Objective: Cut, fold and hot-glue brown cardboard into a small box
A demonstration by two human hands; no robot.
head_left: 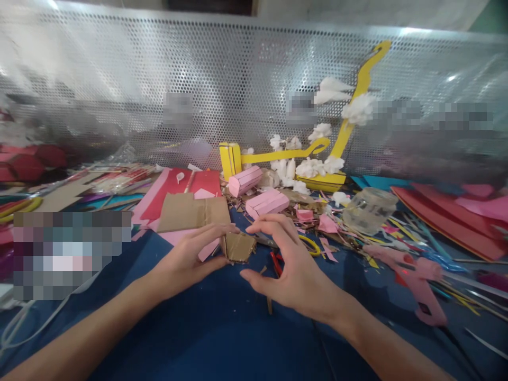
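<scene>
Scissors (316,246): partly hidden behind the right hand (296,267).
Red tool (277,263): partly covered too, kind unclear.
Cord (461,347): cut off by the bottom edge.
Left patch (71,256): pixelated.

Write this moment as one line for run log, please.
left hand: holds small cardboard piece; right hand: open, close to piece; farther right: pink glue gun

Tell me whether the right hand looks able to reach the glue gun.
Likely yes: the right hand looks open, and the way across the blue table to the glue gun seems unblocked.
</scene>
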